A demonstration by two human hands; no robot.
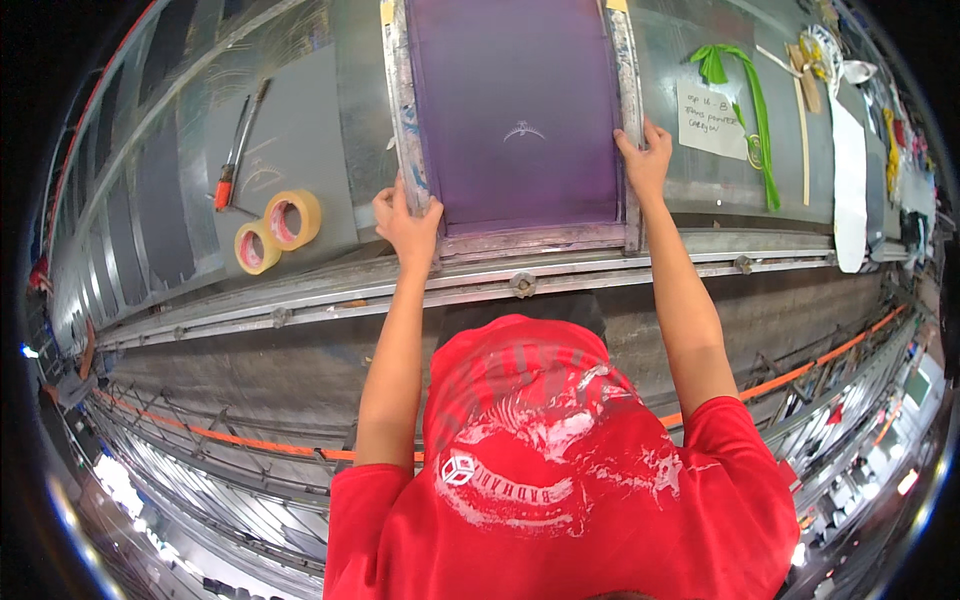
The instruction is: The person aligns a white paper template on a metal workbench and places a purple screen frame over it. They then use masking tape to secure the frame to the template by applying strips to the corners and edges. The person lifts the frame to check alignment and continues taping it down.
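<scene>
A screen printing frame (409, 120) lies on the long table in front of me, its purple mesh (520, 70) showing a small pale curved design. My left hand (408, 222) is closed around the left side bar, near its lower corner. On the opposite bar, a little farther up, my right hand (647, 165) grips the edge with its fingers bent over it. The lower bar of the frame rests close to the metal rail along the table's near edge. Parts of both side bars are hidden under my fingers.
Two rolls of yellowish tape (293, 220) and a red-handled tool (226, 186) lie left on a grey sheet (280, 130). To the right are a handwritten paper (708, 122), a green strap (762, 150) and a white strip (849, 190). Bolts stud the metal rail (600, 258).
</scene>
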